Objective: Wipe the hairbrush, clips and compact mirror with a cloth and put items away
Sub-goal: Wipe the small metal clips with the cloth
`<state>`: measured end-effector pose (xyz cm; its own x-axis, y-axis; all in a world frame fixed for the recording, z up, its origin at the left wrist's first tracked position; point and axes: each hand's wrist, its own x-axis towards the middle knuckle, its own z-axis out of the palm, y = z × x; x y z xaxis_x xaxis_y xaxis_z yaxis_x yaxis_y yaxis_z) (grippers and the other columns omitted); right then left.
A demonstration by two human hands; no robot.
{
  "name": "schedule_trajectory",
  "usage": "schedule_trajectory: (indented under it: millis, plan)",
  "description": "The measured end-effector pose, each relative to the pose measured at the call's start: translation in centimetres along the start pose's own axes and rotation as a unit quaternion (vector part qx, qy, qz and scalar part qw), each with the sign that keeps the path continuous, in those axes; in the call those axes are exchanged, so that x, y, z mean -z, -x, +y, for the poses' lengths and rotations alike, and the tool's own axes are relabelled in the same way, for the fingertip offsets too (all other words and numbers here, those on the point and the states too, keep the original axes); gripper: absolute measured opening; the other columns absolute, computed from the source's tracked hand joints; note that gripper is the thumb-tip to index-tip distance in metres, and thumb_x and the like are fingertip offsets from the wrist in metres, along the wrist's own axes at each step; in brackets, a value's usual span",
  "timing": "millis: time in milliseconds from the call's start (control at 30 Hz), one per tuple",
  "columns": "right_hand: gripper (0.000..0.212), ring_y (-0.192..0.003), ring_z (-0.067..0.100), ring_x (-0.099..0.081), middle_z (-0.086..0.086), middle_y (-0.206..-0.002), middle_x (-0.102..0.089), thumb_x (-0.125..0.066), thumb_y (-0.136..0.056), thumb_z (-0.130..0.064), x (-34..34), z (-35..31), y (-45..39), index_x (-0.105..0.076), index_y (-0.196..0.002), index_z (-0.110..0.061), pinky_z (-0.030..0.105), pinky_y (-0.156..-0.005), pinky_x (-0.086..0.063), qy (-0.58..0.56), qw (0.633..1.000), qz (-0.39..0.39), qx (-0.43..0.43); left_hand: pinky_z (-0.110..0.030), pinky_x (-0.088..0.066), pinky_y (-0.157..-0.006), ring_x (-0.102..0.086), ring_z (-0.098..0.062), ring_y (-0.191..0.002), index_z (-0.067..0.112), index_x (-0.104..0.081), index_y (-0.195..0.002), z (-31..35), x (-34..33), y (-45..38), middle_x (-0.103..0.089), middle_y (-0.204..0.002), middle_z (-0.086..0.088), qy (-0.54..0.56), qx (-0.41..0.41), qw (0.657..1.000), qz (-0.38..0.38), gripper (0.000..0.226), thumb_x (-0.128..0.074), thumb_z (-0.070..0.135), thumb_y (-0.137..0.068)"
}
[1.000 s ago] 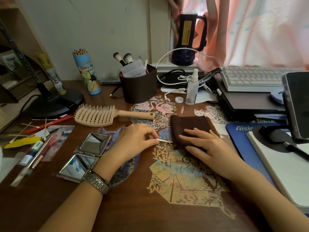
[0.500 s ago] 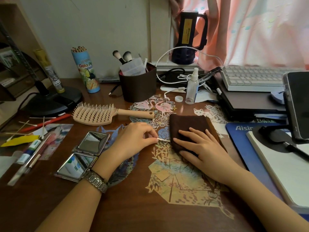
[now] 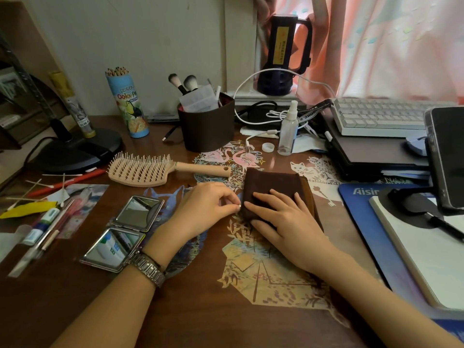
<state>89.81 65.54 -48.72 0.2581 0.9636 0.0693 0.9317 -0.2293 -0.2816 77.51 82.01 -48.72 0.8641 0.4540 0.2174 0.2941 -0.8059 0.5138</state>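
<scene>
A folded brown cloth (image 3: 273,183) lies on the desk's middle. My right hand (image 3: 281,217) presses flat on it, fingers spread. My left hand (image 3: 206,207) pinches a thin metal hair clip (image 3: 238,205) at the cloth's left edge; most of the clip is hidden under the cloth. A beige hairbrush (image 3: 140,170) lies bristles up behind my left hand. The compact mirror (image 3: 124,232) lies open to the left of my left wrist.
A brown organizer cup (image 3: 207,131) with makeup brushes stands behind the hairbrush. A spray bottle (image 3: 288,131), pencil tube (image 3: 129,106) and lamp base (image 3: 75,153) stand further back. Cotton swabs and pens lie at left. A phone on a stand (image 3: 447,156), notebook and keyboard fill the right.
The clip has slid further under the cloth, so less of it shows. My right hand has shifted slightly left and forward on the cloth.
</scene>
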Motion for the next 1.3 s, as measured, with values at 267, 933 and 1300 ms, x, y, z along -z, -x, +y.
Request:
schedule_trajectory:
  millis: [267, 933, 1300]
  plan:
    - [0.055, -0.146, 0.018, -0.007, -0.014, -0.154, -0.022, -0.016, -0.089, -0.058, -0.4, 0.7, 0.1, -0.022, -0.143, -0.048, 0.056, -0.116, -0.004, 0.018, 1.0, -0.014, 0.015, -0.021, -0.043, -0.061, -0.052, 0.002, -0.064, 0.028, -0.072, -0.084, 0.0, -0.1, -0.1, -0.06, -0.074, 0.016, 0.004, 0.006, 1.0, -0.002, 0.004, -0.071, 0.029, -0.081]
    - [0.058, -0.145, 0.01, -0.001, -0.023, -0.154, -0.013, -0.003, -0.08, -0.068, 1.1, 3.9, 1.5, -0.02, -0.135, -0.06, 0.048, -0.118, -0.002, 0.02, 0.999, -0.046, -0.007, -0.027, -0.049, -0.062, -0.055, -0.002, -0.066, 0.031, -0.071, -0.081, -0.1, 0.1, 0.0, -0.064, -0.075, 0.015, 0.024, 0.019, 0.999, -0.008, 0.008, -0.073, 0.038, -0.078]
    - [0.056, -0.145, 0.01, 0.0, -0.022, -0.154, -0.013, -0.016, -0.082, -0.072, 0.9, 3.8, 1.5, -0.02, -0.136, -0.059, 0.049, -0.118, -0.001, 0.014, 0.999, -0.047, -0.007, -0.026, -0.048, -0.062, -0.055, -0.003, -0.068, 0.031, -0.072, -0.085, 0.3, 0.3, -0.2, -0.063, -0.078, 0.015, 0.02, 0.008, 1.0, -0.022, 0.008, -0.07, 0.037, -0.081]
